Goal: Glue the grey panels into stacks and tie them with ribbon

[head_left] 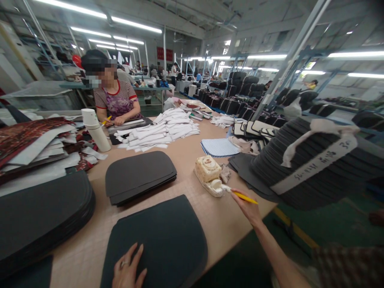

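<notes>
My left hand [129, 269] lies with fingers spread on a dark panel with rounded corners [162, 236] at the table's near edge. In my right hand [246, 208] is a brush with a yellow handle [246, 197]. Its whitish tip is at the mouth of a cream-coloured glue container [208, 170], which looks crusted with white residue. A crumpled rag [225, 173] sits against the container's far right side. Beyond the panel is a short stack of dark grey panels [139, 172].
Thick dark panels [45, 216] are piled at the left. A large bundle of grey panels [312, 160], tied with a white strip, stands at the right table edge. White strips [168, 126] lie heaped near a co-worker [117, 92] across the table. Paper cups [97, 132] stand at the left.
</notes>
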Tool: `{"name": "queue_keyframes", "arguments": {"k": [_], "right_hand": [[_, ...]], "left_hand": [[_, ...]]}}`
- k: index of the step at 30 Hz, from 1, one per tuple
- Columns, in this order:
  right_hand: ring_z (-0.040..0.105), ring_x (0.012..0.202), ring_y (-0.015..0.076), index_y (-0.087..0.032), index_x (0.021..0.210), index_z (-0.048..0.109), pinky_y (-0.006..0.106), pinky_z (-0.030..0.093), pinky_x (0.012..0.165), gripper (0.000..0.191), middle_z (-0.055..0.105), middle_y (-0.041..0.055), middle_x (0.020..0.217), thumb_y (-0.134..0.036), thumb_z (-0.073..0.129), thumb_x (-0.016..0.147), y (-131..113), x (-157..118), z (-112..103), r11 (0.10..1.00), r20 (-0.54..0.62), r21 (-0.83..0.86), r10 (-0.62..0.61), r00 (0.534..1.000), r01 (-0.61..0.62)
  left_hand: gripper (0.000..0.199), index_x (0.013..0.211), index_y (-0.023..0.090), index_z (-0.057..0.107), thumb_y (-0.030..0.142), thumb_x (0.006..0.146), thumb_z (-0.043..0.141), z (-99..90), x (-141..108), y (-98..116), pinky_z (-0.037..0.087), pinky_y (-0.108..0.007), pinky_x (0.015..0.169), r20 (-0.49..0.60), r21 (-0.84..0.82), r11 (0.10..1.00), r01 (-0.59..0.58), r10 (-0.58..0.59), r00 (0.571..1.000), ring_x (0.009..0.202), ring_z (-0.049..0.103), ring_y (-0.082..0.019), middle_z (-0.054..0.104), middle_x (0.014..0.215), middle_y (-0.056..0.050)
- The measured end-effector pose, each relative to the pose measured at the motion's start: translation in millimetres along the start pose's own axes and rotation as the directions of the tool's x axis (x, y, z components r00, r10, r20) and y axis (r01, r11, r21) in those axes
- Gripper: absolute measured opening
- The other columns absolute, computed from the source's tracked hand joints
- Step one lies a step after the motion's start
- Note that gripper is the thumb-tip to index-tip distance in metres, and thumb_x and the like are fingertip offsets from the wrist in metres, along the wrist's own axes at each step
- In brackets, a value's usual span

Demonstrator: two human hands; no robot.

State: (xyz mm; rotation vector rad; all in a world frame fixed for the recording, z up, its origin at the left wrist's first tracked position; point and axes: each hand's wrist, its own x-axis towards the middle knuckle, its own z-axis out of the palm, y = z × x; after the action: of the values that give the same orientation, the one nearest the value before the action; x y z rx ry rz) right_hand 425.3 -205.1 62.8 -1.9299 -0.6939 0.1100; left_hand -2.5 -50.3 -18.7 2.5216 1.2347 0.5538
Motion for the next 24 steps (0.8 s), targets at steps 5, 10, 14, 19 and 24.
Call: {"name": "queue_keyframes", "arguments": {"k": [5, 10, 14, 19, 24], "right_hand": [[0.055, 0.051, 0.0151, -0.016, 0.086, 0.07, 0.027, 0.045, 0.051, 0.043, 0.066, 0.0046, 0.069, -0.052, 0.066, 0.063, 9, -12, 14, 0.985, -0.106, 0.088, 0.159, 0.982, -0.15], [0.049, 0.047, 0.0111, -0.013, 0.098, 0.063, 0.022, 0.041, 0.043, 0.049, 0.055, -0.0025, 0.055, -0.052, 0.061, 0.068, 25, -11, 28, 0.929, -0.268, 0.294, 0.305, 0.914, -0.224], [0.042, 0.041, 0.0083, -0.011, 0.08, 0.062, 0.021, 0.036, 0.037, 0.039, 0.05, -0.0046, 0.05, -0.045, 0.065, 0.062, 35, -22, 30, 0.861, -0.314, 0.432, 0.422, 0.851, -0.268], [0.042, 0.043, 0.0073, -0.015, 0.057, 0.051, 0.018, 0.034, 0.034, 0.028, 0.048, -0.0039, 0.051, -0.03, 0.075, 0.055, 18, -33, 12, 0.781, -0.374, 0.58, 0.508, 0.776, -0.232], [0.045, 0.05, 0.0064, -0.014, 0.065, 0.057, 0.015, 0.037, 0.039, 0.028, 0.051, -0.0027, 0.058, -0.031, 0.078, 0.059, -67, -3, 52, 0.669, -0.073, 0.73, 0.278, 0.958, -0.139]], "left_hand": [[0.04, 0.112, 0.019, 0.063, 0.029, 0.079, 0.042, -4.4, 1, 1, 0.051, -0.044, 0.083, 0.029, -0.007, 1.0, 0.014, -0.013, 0.999, 0.099, 0.056, -0.027, 0.059, 0.119, -0.011], [0.038, 0.113, 0.023, 0.062, 0.027, 0.079, 0.045, -1.9, 2, 2, 0.052, -0.043, 0.083, 0.017, -0.023, 1.0, 0.015, -0.014, 1.0, 0.099, 0.056, -0.026, 0.059, 0.12, -0.009], [0.041, 0.116, 0.021, 0.06, 0.021, 0.077, 0.046, -4.3, -4, 6, 0.051, -0.041, 0.086, -0.008, -0.034, 0.999, 0.008, -0.008, 1.0, 0.102, 0.056, -0.025, 0.058, 0.12, -0.01], [0.042, 0.117, 0.018, 0.058, 0.019, 0.076, 0.049, -19.7, -7, 15, 0.049, -0.039, 0.092, 0.077, -0.073, 0.997, 0.03, -0.024, 0.997, 0.112, 0.053, -0.025, 0.054, 0.125, -0.011], [0.035, 0.114, 0.019, 0.058, 0.019, 0.08, 0.047, -43.1, 55, 33, 0.046, -0.043, 0.095, -0.023, -0.119, 0.992, 0.046, -0.049, 0.999, 0.113, 0.052, -0.024, 0.056, 0.122, -0.01]]}}
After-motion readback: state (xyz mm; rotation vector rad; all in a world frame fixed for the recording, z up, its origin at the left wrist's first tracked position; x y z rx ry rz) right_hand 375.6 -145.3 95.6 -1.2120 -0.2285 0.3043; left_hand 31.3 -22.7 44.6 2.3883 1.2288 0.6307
